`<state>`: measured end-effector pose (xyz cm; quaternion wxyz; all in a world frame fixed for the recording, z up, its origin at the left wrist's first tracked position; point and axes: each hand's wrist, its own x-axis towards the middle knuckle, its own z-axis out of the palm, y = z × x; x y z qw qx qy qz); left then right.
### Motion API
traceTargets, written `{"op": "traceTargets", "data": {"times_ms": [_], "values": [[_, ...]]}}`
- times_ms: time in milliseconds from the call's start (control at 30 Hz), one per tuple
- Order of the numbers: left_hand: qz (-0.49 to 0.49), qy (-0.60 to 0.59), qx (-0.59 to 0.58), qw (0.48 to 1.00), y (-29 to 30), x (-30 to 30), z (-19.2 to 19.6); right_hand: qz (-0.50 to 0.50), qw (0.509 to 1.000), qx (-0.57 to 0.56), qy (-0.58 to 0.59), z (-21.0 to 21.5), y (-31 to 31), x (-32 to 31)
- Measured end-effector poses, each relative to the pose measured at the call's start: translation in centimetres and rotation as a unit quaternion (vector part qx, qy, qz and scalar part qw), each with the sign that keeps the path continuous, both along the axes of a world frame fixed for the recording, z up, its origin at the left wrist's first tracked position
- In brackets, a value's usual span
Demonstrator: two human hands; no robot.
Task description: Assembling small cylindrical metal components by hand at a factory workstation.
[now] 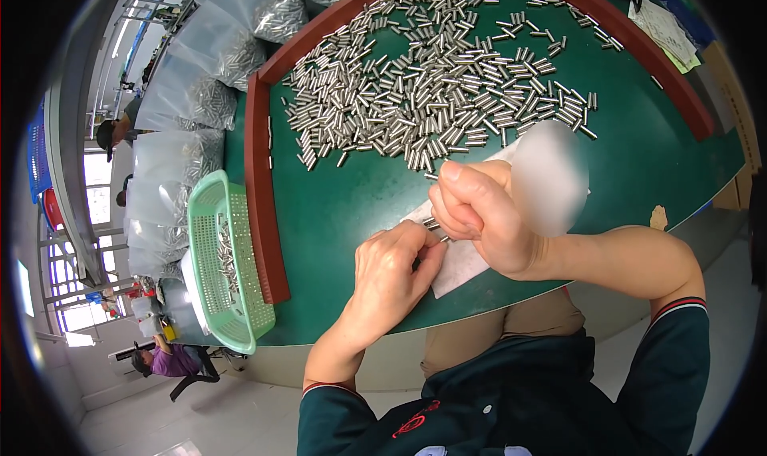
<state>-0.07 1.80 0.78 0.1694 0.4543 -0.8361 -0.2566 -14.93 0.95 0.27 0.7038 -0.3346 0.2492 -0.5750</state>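
Short silver metal cylinders (432, 224) are held at the fingertips of the bare left hand (389, 270) — the nearer one — over a flat white sheet (459, 271), just beside the bare, curled right hand (491, 218); their long axes and any right-hand grip cannot clearly be told.

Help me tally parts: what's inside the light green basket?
Small metal pins lie inside the light green basket; anything beneath the top ones is covered.
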Motion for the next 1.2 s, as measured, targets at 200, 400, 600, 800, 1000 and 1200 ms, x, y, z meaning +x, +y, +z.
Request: {"op": "traceTargets", "data": {"times_ms": [200, 400, 600, 800, 1000, 1200], "values": [[0.003, 0.023, 0.014, 1.000, -0.08, -0.17, -0.03, -0.004, 1.000, -0.009, 0.002, -0.66, 0.25, 0.16], [0.004, 0.017, 0.005, 1.000, 0.00, -0.15, -0.04, -0.011, 1.000, -0.023, 0.003, -0.53, 0.46, 0.26], [0.011, 0.013, 0.016, 1.000, -0.04, -0.10, 0.02, -0.020, 1.000, 0.000, 0.008, 0.09, 0.28, 0.23], [0.014, 0.011, 0.028, 0.999, -0.05, -0.10, 0.08, -0.009, 0.999, -0.004, -0.040, -0.24, 0.13, -0.02], [0.017, 0.014, 0.031, 0.999, -0.05, -0.05, -0.06, -0.006, 1.000, -0.001, -0.029, -0.43, 0.16, 0.02], [0.014, 0.013, 0.035, 0.999, -0.08, -0.19, 0.11, -0.008, 1.000, -0.001, -0.029, -0.16, 0.07, -0.22]]}}
